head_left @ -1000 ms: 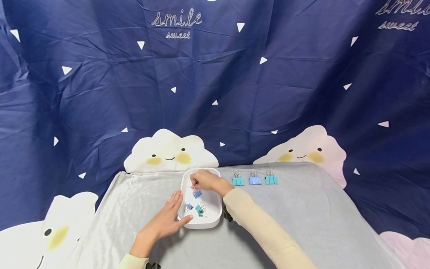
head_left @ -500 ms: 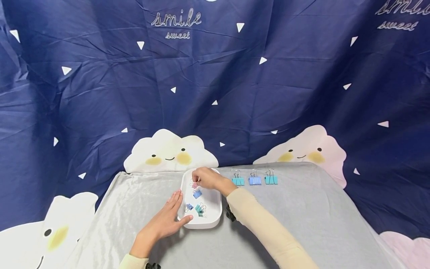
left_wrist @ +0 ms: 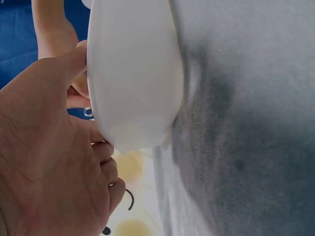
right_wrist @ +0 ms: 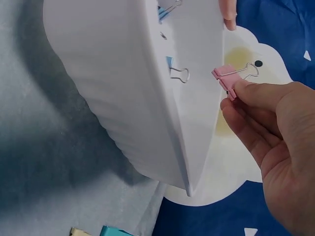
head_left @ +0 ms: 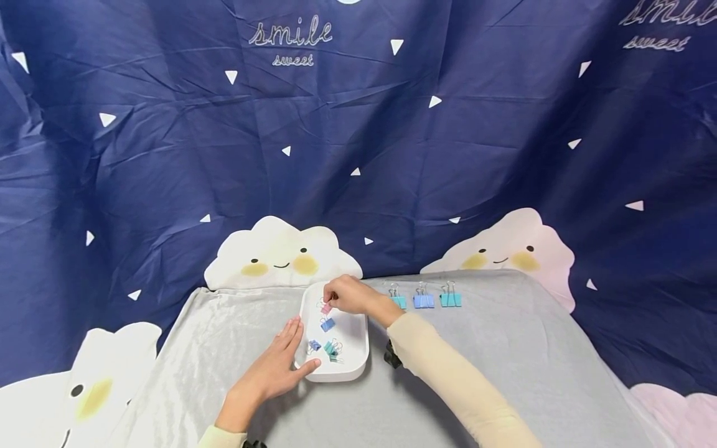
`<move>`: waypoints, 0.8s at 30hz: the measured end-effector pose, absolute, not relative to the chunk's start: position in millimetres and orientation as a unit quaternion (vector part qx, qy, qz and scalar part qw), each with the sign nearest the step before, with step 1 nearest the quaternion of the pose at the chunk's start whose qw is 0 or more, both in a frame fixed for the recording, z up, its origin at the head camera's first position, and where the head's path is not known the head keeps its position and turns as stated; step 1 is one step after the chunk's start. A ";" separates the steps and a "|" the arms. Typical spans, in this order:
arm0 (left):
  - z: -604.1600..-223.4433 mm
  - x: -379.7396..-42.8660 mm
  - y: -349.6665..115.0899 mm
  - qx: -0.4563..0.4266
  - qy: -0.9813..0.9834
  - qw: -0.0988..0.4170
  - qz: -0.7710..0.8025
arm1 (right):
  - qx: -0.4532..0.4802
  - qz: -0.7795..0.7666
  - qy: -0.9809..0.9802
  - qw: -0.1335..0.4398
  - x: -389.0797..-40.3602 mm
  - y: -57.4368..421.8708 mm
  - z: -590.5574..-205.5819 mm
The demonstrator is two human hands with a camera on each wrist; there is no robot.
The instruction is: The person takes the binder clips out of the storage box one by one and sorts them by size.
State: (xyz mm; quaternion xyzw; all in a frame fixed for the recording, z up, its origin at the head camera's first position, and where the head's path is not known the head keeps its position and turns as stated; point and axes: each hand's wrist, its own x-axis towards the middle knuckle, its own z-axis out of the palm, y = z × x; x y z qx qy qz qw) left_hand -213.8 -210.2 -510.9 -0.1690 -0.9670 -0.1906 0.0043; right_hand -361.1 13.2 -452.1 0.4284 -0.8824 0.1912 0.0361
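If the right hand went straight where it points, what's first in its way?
Probably the inside of the rounded white plastic tray, though the nearest blue metal binder clip lies near that line; depth is unclear.

1. Probably a home, perhaps a corner dressed as a backdrop; the pictures cannot settle which.
2. Navy fabric (head_left: pixel 358 130), creased and hanging in folds, fills the background like a bedroom curtain or bed linen.
3. Its print suits a bedroom: smiling clouds (head_left: pixel 282 246), small white triangles (head_left: pixel 434 101) and the words "smile" and "sweet".
4. In front is a desk draped in soft gray cloth (head_left: pixel 504 373).
5. Binder clips (head_left: pixel 424 302) add an office note, but the furnishings look domestic.
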 end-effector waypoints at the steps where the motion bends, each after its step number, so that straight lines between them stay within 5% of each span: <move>1: -511.1 -213.7 -210.3 -0.169 -0.967 0.004 -0.190 | 0.430 0.193 -0.881 0.039 -360.4 14.7 -450.9; 24: -510.6 -210.8 -207.9 -0.165 -0.969 0.015 -0.186 | 0.413 0.235 -0.874 0.099 -349.0 75.3 -430.8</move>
